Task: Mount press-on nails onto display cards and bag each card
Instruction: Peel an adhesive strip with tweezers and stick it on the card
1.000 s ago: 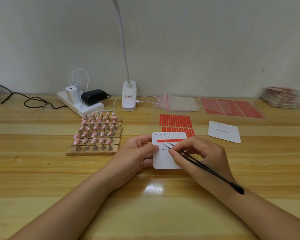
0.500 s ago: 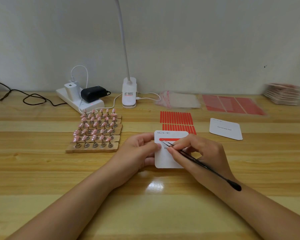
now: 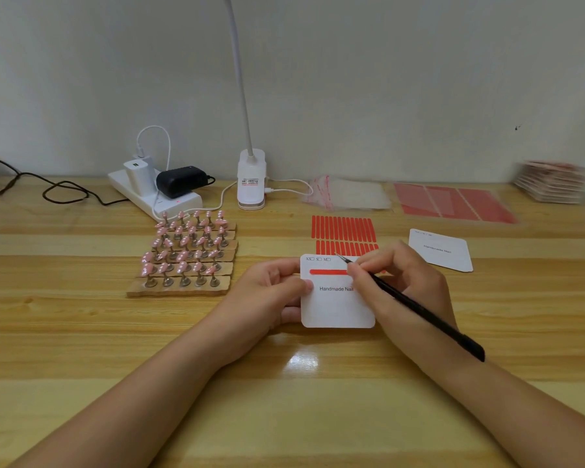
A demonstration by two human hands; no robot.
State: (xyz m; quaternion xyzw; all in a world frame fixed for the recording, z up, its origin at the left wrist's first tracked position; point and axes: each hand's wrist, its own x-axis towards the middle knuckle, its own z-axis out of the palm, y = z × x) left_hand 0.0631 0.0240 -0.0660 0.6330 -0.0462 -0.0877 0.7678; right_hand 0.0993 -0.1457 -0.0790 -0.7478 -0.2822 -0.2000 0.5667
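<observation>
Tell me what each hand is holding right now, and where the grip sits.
Left hand holds the white card by its left edge. Right hand holds the black tweezers, grip near the tips, fingers resting on the card's red strip.

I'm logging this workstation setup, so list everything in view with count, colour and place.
display card: one, white with a red strip, centre, held.
second card: one, white, right of centre.
red strip sheet: one, behind the held card.
red sheets: a few, far right.
clear bags: a pile, by the lamp.
card stack: one, blurred, far right.
nails on stands: many, pink, on wooden bars, left.
lamp: one, white, back centre.
power strip: one, white, back left.
tweezers: one, black.
left hand: grips the card.
right hand: holds the tweezers.
</observation>
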